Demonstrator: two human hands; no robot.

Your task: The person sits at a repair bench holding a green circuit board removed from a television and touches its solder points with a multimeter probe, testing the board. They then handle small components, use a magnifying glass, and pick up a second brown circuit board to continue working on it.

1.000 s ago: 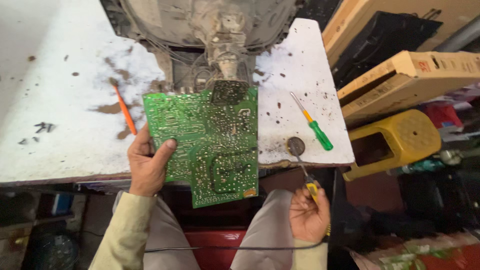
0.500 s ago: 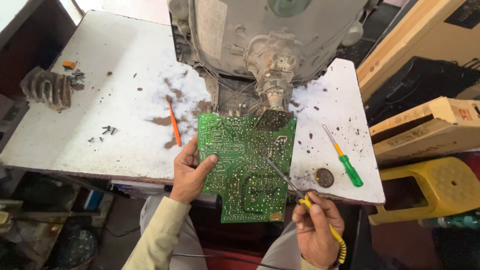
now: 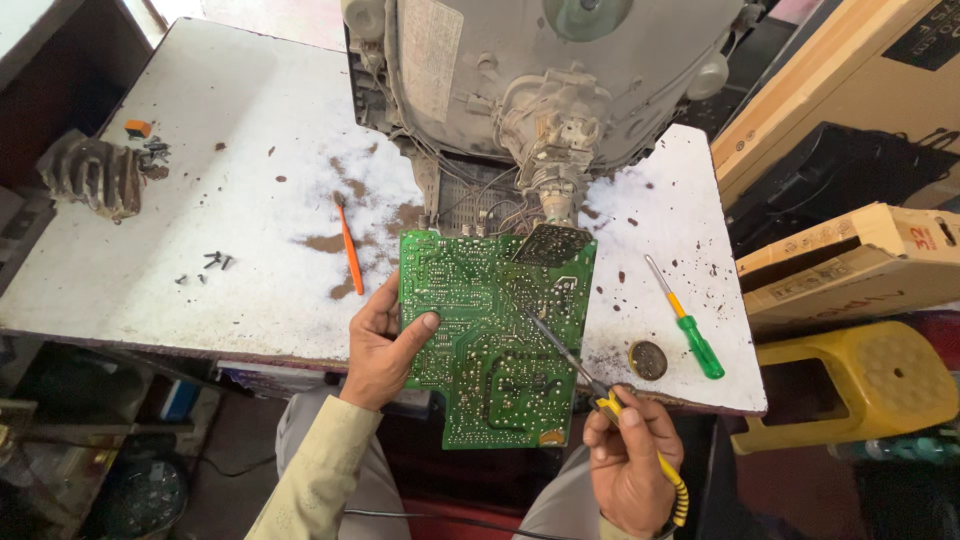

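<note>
Since half a second ago the yellow-handled soldering iron [image 3: 600, 395] has stayed angled onto the green printed circuit board [image 3: 495, 335], tip near its middle. Right hand [image 3: 630, 465] clamped round the handle. Left hand [image 3: 380, 345] pinches the board's left edge, board overhanging the white stained table's [image 3: 200, 200] front edge.
</note>
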